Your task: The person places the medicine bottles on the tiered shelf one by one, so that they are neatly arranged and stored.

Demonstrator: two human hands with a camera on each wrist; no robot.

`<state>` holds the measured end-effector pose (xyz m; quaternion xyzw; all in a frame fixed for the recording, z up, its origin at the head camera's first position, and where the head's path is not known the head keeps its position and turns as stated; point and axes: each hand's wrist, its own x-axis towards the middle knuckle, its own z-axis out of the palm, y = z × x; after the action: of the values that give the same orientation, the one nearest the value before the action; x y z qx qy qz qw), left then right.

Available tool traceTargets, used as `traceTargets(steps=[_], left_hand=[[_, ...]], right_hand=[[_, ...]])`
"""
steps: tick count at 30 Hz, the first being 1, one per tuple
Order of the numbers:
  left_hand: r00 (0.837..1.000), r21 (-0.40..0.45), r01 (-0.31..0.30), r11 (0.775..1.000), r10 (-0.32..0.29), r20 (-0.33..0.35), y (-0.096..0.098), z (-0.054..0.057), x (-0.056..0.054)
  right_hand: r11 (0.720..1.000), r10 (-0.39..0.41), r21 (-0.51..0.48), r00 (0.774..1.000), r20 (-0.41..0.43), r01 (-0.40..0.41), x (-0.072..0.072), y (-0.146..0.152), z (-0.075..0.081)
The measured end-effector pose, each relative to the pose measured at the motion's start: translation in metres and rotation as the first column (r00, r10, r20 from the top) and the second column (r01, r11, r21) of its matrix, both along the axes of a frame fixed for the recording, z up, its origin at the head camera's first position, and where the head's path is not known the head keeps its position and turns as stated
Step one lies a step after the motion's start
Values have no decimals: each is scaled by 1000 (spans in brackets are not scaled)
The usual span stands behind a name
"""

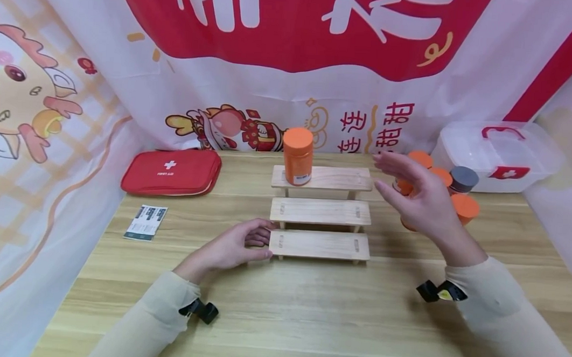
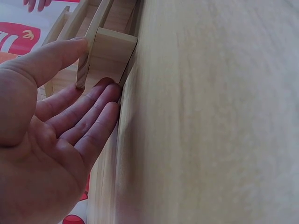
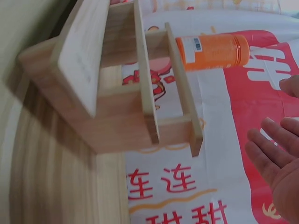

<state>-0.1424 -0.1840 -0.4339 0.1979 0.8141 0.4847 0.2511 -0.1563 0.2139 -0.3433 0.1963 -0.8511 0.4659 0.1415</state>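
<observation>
Logged one three-tier wooden riser [image 1: 321, 211] at the centre of the wood-grain table [image 1: 308, 314], with one orange lidded bottle [image 1: 298, 157] upright on the top tier [image 1: 341, 177], toward 11 o'clock. Found the left hand [image 1: 234, 245] at 8 o'clock, thumb and forefinger pinching the end of the lowest tier [image 1: 319, 244] across its width. Found the right hand [image 1: 427, 202] between 2 and 3 o'clock, spread wide, holding nothing, raised apart from the riser. Counted near it at least three orange-capped bottles [image 1: 465, 208] and one grey-capped bottle [image 1: 464, 178], partly hidden, in front of a translucent first-aid case [image 1: 472, 150]. Listed a red first-aid pouch [image 1: 169, 176] between 9 and 10 o'clock, a printed slip [image 1: 146, 223] near 9. Judged as steadying work: best done with a light, even pinch, without any jerk liable to tip the tall bottle. Advised a matching touch at the opposite end before any shift, well clear of the orange-capped bottles.
</observation>
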Motion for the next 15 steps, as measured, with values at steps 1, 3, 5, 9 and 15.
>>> traceTargets(steps=[1, 3, 5, 9, 15], left_hand=[[1000, -1, 0, 1000, 0, 1, 0, 0, 0], [1000, -6, -1, 1000, 1, 4, -1, 0, 0], [1000, -8, -3, 1000, 3, 5, -1, 0, -1], [1000, -10, -1, 1000, 1, 4, -1, 0, -1], [1000, -5, 2, 1000, -2, 5, -1, -1, -2]], right_hand=[[1000, -5, 8, 1000, 0, 5, 1, 2, -1], [1000, -7, 3, 1000, -2, 7, 3, 7, -2], [1000, -16, -2, 1000, -2, 16, 6, 12, -3], [999, -42, -33, 999, 15, 43, 11, 23, -8], [995, -102, -20, 994, 34, 103, 18, 42, -18]])
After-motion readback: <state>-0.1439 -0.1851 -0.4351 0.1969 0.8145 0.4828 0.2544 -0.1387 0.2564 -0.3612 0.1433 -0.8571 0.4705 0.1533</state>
